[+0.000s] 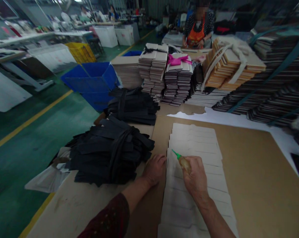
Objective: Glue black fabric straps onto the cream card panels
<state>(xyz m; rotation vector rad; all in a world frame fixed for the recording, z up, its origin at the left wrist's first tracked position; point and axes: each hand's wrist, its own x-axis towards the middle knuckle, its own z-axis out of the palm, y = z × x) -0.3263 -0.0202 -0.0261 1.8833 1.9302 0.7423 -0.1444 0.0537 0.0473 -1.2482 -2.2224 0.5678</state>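
A small squeeze bottle with a green pointed nozzle (177, 154) is gripped in my right hand (196, 175), and its brownish body is partly covered by the fingers. The nozzle points up and left, over a column of overlapping pale flat pieces (192, 138); whether its tip touches them I cannot tell. My left hand (154, 169) rests on the brown board (253, 165), fingers stretched toward the left edge of the column and holding nothing. Close to its left lies a tied bundle of black strips (107, 148).
Another black strip bundle (131, 104) lies farther back. Stacks of flat pieces, one tied with a pink strip (179, 60), line the far side beside a blue bin (90, 77). Strapped dark stacks (275, 72) stand at right. A person in an orange apron (196, 32) is across the table.
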